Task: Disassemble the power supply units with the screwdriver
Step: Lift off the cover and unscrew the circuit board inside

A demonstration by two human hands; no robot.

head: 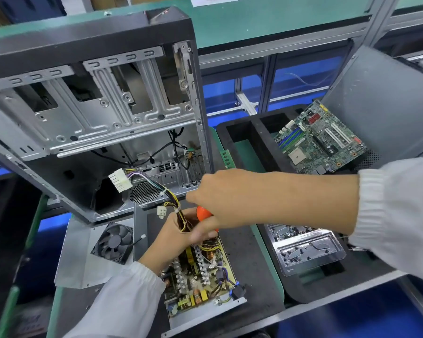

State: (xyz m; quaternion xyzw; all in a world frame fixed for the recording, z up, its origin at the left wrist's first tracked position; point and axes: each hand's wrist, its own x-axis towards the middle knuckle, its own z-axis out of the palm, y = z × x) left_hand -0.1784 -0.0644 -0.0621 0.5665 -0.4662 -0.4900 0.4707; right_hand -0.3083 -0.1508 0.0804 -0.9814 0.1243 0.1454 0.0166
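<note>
An opened power supply unit, its yellow-green circuit board crowded with coils, capacitors and silver heat sinks, lies in a grey metal tray on the dark mat of the green-edged bench, near the front edge. The left hand, reaching out of a white sleeve, is curled around the bundle of yellow, black and purple wires where it rises from the far end of the board; the bundle runs up to a white multi-pin connector hanging in front of the computer case. The right hand comes in from the right and grips the orange handle of a screwdriver, held just above the left hand at the far end of the unit; its shaft and tip are hidden behind the hands. Behind them stands a stripped grey steel computer case with empty drive bays. A black cooling fan lies on a grey metal cover plate to the left of the unit. To the right, a green motherboard leans in a black foam tray, and nearer, a clear plastic tray holds small dark screws.
</note>
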